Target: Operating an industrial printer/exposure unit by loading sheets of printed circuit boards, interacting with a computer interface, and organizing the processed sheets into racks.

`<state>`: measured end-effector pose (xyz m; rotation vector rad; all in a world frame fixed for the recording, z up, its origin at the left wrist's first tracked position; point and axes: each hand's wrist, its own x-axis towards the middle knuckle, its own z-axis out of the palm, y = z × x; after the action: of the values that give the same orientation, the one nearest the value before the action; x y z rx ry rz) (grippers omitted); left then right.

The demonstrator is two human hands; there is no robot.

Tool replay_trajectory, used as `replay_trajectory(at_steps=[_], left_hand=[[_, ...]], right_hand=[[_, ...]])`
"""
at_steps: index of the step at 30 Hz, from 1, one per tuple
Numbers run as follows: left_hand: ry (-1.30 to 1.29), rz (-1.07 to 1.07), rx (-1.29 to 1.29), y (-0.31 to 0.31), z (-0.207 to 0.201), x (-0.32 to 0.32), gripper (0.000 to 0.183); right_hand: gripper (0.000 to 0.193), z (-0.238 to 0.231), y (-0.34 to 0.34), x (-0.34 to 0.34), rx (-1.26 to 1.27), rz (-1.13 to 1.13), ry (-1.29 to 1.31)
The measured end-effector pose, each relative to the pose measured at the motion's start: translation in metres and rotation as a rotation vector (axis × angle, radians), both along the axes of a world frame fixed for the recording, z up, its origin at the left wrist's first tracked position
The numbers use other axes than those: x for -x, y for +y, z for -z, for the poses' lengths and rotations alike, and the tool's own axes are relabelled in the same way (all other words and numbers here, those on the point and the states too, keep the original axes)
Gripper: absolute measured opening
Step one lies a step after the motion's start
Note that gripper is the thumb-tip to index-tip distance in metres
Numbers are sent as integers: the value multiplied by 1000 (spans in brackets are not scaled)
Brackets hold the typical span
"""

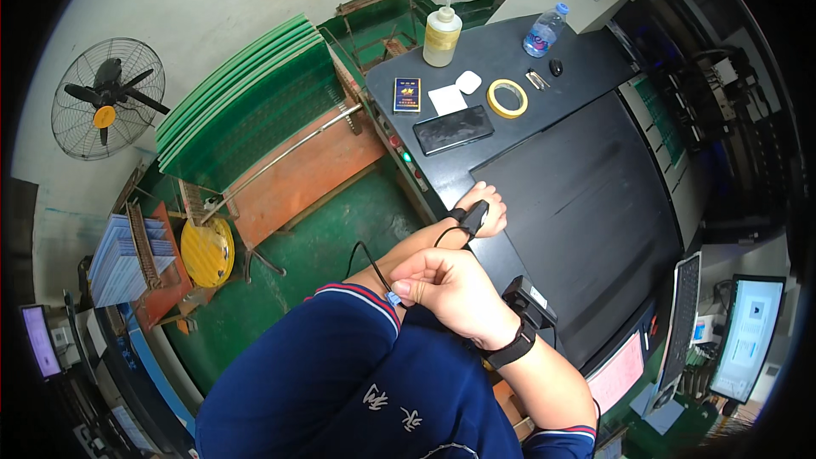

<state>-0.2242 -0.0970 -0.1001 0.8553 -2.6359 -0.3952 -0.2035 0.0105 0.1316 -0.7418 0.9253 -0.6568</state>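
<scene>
My left forearm stretches over the edge of a dark worktable (510, 140), with a black device strapped at the wrist. At its end my left hand (493, 208) is loosely closed, fingers curled, and nothing shows in it. A thin black cable (371, 257) loops from the wrist device back along the forearm. My right hand (459, 289) crosses over that arm, thumb and fingers pinched on a small blue clip (393, 298) at the cable, close to my left sleeve cuff. Another black wrist device (535, 302) sits beside my right wrist, which wears a black strap.
The table holds a phone (454, 130), yellow tape roll (507, 99), small dark box (407, 94), squeeze bottle (442, 36) and water bottle (545, 31). Left stand a rack of green panels (255, 110), a yellow round stool (207, 252) and a fan (108, 98). A monitor (748, 338) stands right.
</scene>
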Motion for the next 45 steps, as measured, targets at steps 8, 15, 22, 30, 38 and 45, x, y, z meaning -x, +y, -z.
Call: replay_trajectory(at_steps=[8,15,22,30,38,45], left_hand=[[26,-17,49,-1,7,2,22],[25,-16,40,0,4,0,23],[21,-14,51,0,3,0,23],[35,-11,38,0,3,-1,22],[34,-1,35,-2,3,-1,22],[28,9,18,-3,-3,-1,23]], right_hand=[[11,2,2,-2,57,-7,65],[11,-4,6,-4,39,-19,65],[11,-9,8,-9,73,-15,94],[11,-13,10,-8,201,-108,240],[17,-4,7,-2,154,-66,90],[17,-6,5,1,379,-69,312]])
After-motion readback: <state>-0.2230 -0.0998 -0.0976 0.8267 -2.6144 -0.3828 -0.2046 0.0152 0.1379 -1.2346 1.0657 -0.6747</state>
